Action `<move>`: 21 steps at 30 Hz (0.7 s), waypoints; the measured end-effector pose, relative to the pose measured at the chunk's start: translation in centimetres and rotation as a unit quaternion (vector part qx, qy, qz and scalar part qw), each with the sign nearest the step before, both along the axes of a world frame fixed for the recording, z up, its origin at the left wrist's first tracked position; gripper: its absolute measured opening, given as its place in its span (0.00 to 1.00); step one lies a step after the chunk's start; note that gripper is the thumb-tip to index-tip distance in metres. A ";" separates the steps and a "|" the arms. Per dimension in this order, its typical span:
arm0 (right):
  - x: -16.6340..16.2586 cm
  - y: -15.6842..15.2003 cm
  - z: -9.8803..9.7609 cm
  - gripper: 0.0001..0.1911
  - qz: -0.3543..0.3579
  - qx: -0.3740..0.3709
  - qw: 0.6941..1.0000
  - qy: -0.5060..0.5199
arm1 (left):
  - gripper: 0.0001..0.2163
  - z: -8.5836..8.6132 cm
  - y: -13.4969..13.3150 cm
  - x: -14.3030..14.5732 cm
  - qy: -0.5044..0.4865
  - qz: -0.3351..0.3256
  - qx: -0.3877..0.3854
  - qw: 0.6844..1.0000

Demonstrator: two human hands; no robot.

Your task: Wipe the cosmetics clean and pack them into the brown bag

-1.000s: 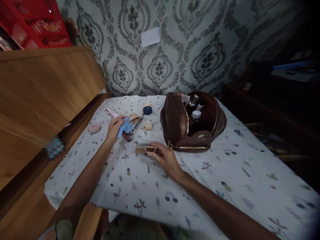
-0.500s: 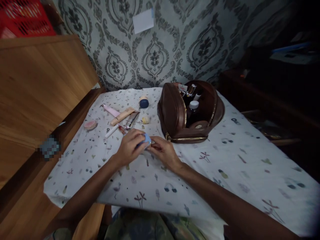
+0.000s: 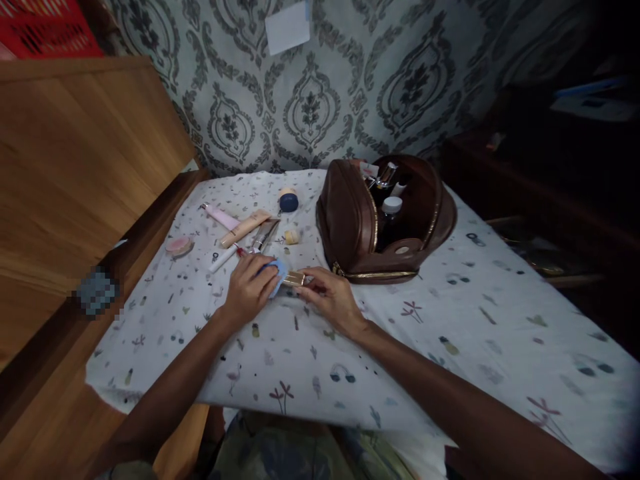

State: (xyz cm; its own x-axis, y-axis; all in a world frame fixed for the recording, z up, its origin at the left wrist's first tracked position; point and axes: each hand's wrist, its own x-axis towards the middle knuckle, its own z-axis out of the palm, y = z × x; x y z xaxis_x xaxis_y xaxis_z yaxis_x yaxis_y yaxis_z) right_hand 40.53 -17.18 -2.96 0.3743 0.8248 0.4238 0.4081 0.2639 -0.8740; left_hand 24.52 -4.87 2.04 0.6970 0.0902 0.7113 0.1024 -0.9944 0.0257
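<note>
Over the near side of the cloth-covered table, my left hand [image 3: 247,288] is closed round a blue cloth [image 3: 278,275]. A small gold lipstick tube [image 3: 294,278] lies between my hands, its left end against the cloth. My right hand [image 3: 334,301] pinches the tube's right end with thumb and fingers. Just beyond my left hand are a white pen-like stick [image 3: 223,259], a beige squeeze tube [image 3: 245,229], a pink tube [image 3: 220,215] and a small yellow jar [image 3: 291,237]. The unzipped brown cosmetic bag [image 3: 345,220] stands beyond my right hand.
Inside the bag a white-capped bottle [image 3: 392,205] stands among other items. A round navy container [image 3: 289,202] lies toward the wall, and a pink compact-like piece [image 3: 179,247] at the left. A wooden panel [image 3: 90,153] borders the table's left; dark furniture stands at right.
The blue cloth has shifted left with my left hand, and more of the gold tube now shows between my hands. My right hand still grips its end. The view has tilted slightly.
</note>
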 end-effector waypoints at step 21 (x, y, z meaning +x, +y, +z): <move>0.1 -0.3 0.7 0.04 0.010 -0.104 0.990 -0.091 | 0.10 -1.5 1.3 0.3 -0.084 0.048 -0.326 0.941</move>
State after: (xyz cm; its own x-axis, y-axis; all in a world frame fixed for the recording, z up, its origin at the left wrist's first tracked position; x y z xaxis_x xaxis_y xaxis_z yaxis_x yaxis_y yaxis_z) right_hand 40.59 -17.46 -2.28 0.2896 0.9078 0.3034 0.5609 0.0959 -0.8223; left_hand 24.81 -3.54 0.50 0.5468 0.6015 0.5824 0.1316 -0.7487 0.6497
